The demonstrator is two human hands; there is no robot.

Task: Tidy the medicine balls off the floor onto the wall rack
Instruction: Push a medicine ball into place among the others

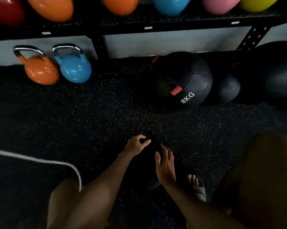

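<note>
I am looking down at both hands, which are gripping a dark ball (144,164) low over the speckled floor (93,116). My left hand (136,147) is curling over the ball's far upper left side, with its fingers (146,141) bent onto the surface, and my right hand (165,164) is pressing flat against the near right side, fingers spread and touching it. The ball is so dark against the floor that I cannot tell whether it is resting on the floor or lifted off it. Ahead and to the right, another black ball marked 8KG (182,81) is sitting on the floor under the rack (139,28), and just to its right a smaller dark ball (228,89) is lying beside a much larger dark one (275,70). To the left, an orange kettlebell (38,70) and a blue kettlebell (75,67) are standing upright side by side on the floor against the wall. On the rack's shelf above, a row of coloured kettlebells is showing, red, orange, blue, pink and yellow, cut off by the top edge. A sandalled foot (197,187) is standing just to the right of my right wrist.
</note>
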